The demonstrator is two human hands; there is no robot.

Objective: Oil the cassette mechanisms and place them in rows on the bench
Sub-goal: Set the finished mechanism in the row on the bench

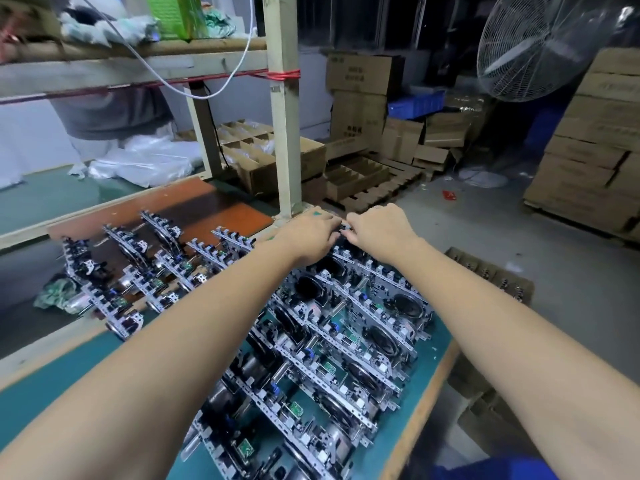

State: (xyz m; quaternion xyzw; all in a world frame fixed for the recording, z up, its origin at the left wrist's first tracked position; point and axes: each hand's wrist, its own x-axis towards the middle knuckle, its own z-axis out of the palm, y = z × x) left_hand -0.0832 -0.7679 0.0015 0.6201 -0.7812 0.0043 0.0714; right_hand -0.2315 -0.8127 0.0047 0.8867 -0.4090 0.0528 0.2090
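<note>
Head view: both arms reached out over the bench [429, 372] to its far edge. Left hand [308, 237] and right hand [379, 228] met there, knuckles up, fingers curled down & together gripping the top of one mechanism [341, 242] at the far end of the right-hand rows; the part itself was mostly hidden under the hands, so exact pinch couldn't be made out. Near of it, rows of mechanisms [346, 341] stood on edge on the green mat, packed close, running from far to near along the bench's right side. A 2nd batch of mechanisms [138, 268] sat to the left on a brown board [207, 202], more loosely spaced. A green rag [55, 294] lay at the far left beside that batch. A wood post [284, 133] rose just beyond the hands w/ a shelf [104, 64] off to its left. Cartons [360, 98] were stacked far behind, more cartons at right, a fan [540, 46] at upper right.
</note>
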